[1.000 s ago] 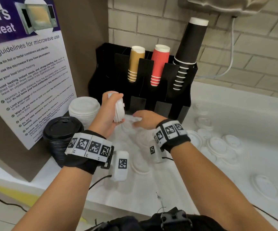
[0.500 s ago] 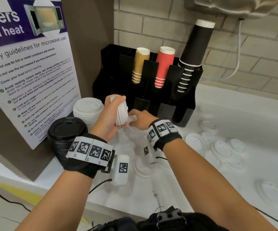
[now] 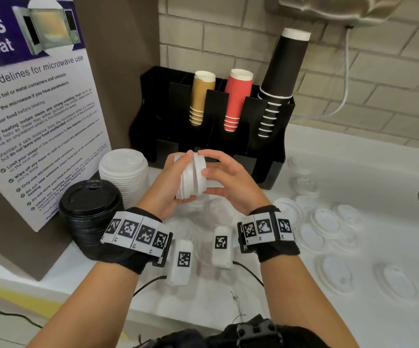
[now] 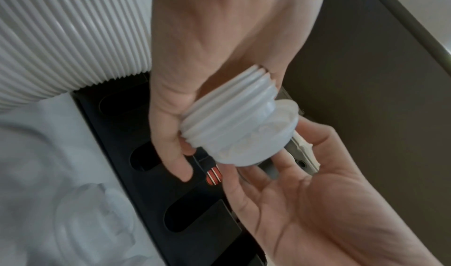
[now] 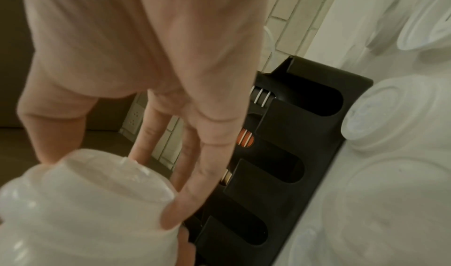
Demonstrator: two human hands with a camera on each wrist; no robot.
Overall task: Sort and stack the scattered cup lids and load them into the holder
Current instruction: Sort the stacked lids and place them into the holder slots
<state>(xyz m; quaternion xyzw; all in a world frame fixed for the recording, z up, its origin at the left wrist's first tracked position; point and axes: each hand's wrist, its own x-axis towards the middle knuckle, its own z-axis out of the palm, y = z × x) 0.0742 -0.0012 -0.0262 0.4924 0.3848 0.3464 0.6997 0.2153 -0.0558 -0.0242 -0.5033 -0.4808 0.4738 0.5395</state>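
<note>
Lids fill most of what we see. We hold a short stack of white lids [image 3: 191,178] on its side above the table [image 3: 354,317], just in front of the black holder [image 3: 150,114]. Our left hand [image 3: 168,189] grips the stack from the left, fingers [image 4: 175,160] curled round its ribbed rims. Our right hand [image 3: 231,182] meets it from the right, fingers [image 5: 195,183] nearly straight and pressed against the domed top of the end lid; the palm stays opened out rather than wrapped round it.

Loose white lids [image 3: 326,224] lie scattered flat on the table to the right, some overlapping, and a few more lie under our wrists. At the left stands a tall stack of larger white lids [image 3: 124,174], and nearer to us, just beside it, a stack of black lids [image 3: 90,209].

In the holder's far slots stand upside-down cups: a tan stack [image 3: 199,97], a red ribbed stack [image 3: 236,99] and a tall black stack [image 3: 281,79]. The rounded front slots [image 5: 280,169] facing us look dark; we cannot tell whether anything sits in them. A microwave guidelines poster [image 3: 35,109] leans at the far left.
</note>
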